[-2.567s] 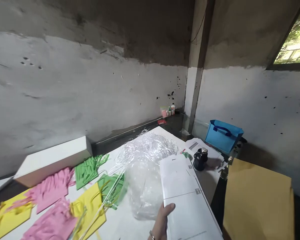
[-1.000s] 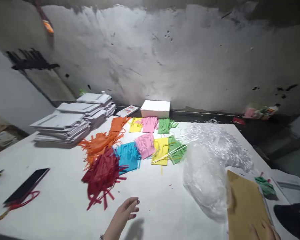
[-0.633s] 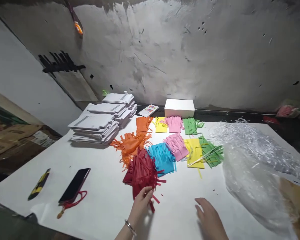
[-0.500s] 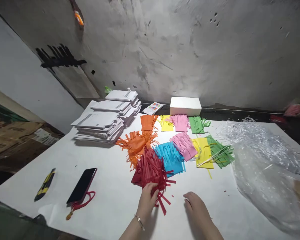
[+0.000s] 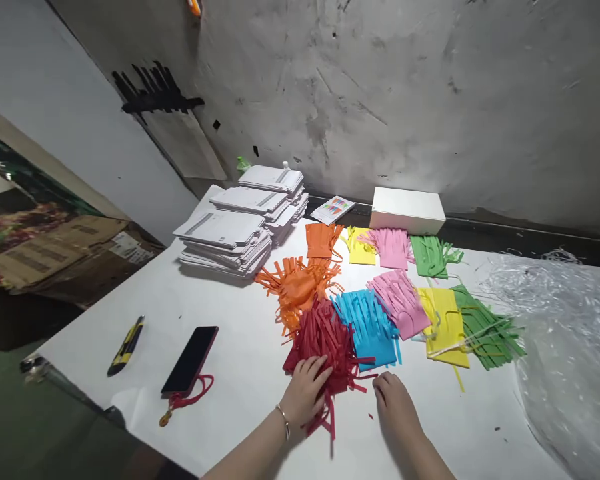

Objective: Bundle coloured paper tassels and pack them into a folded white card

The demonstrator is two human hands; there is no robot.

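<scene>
The red fringed paper tassels (image 5: 325, 333) lie in a loose heap at the front of the colored group. My left hand (image 5: 307, 390), with a bracelet at the wrist, rests on their lower edge with its fingers spread over the strips. My right hand (image 5: 396, 403) is just to the right, fingers bent and drawn together, and the end of one red strip meets its fingertips. Close behind are a blue fringed piece (image 5: 367, 330) and an orange fringed pile (image 5: 300, 290). The left palm hides part of the red fringe.
Pink (image 5: 399, 303), yellow (image 5: 443, 327) and green (image 5: 485, 327) fringed pieces lie to the right, beside clear plastic wrap (image 5: 565, 373). White packets (image 5: 225, 230) are stacked at back left. A phone (image 5: 190, 360) and a utility knife (image 5: 126, 347) lie at left. A white box (image 5: 407, 210) stands behind.
The view has shifted, so the table sits farther right. My left hand has spread over the red fringe. My right hand has come closer, its fingertips now at a red strip.
</scene>
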